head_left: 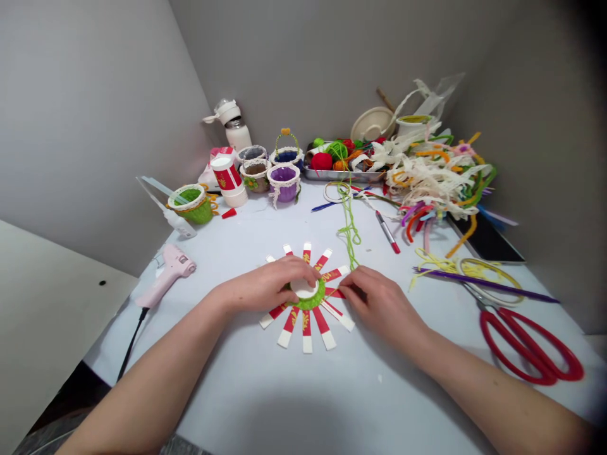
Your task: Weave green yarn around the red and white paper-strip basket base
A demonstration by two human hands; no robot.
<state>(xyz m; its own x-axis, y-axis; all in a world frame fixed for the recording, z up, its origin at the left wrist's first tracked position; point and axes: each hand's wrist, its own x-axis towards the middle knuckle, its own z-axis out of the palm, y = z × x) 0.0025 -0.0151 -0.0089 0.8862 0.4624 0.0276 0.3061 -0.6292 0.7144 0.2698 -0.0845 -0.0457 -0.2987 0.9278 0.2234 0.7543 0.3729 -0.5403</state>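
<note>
- Green yarn [349, 230] is pinched between thumb and fingers of the right hand [382, 303], palm turned down.
- The cut cup [306, 289], splayed flat on the table [251, 392], is gripped at its woven ring by the curled left hand [265, 284].
- Its leftmost strips are partly covered by that hand; the yarn's end is hard to make out.
- Work is flanked by a glue gun [165, 272] and red-handled scissors [526, 344].

Note, at nine o'clock on the red-and-white wheel [306, 291], a sector hidden beneath the left hand [272, 282]; between seven and eight, left forearm [164, 366] cropped by the frame; toward four, right forearm [488, 376] likewise.
</note>
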